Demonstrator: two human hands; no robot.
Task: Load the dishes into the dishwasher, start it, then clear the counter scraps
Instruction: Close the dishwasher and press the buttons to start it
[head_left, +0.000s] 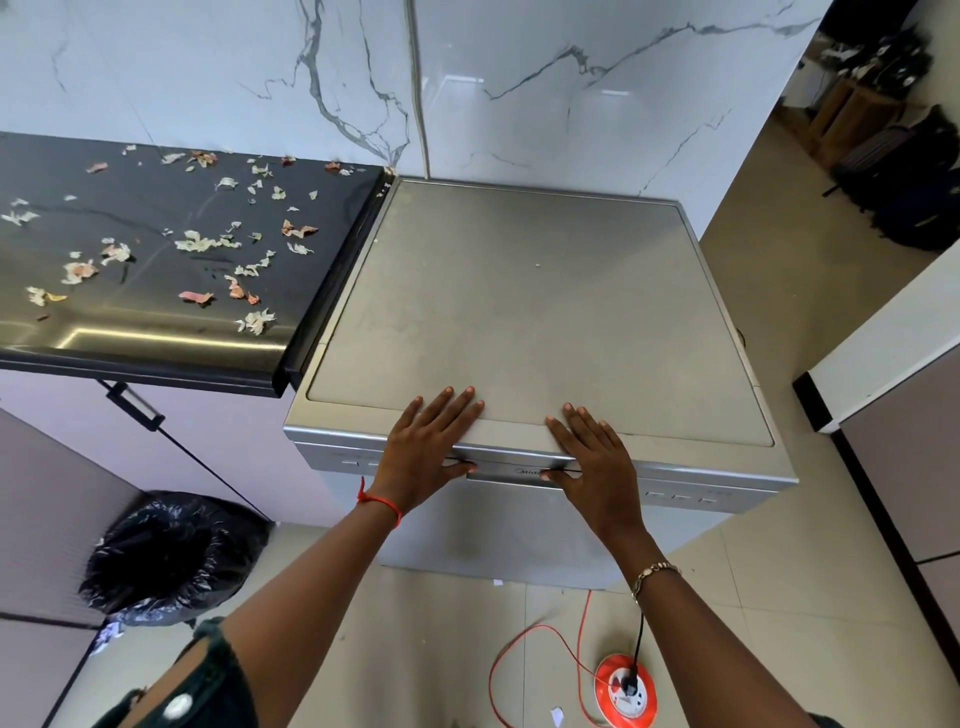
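Head view looks down on a silver dishwasher (535, 312) at the centre of the frame, standing against a marble wall (597, 78) with its door closed. The left hand (431, 447) and right hand (592, 462) lie flat on the front edge of its top, a little apart. Their fingers are straight and spread, holding nothing, and the thumbs hang over the edge against the strip above the door. A black counter (156, 338) touches the dishwasher's side at the upper left of the frame, with pale and pinkish scraps (202, 241) scattered over it. A bin lined with a black bag (171, 556) stands on the floor at the lower left. An orange cable reel (626, 686) lies at the bottom, with a black plug in it.
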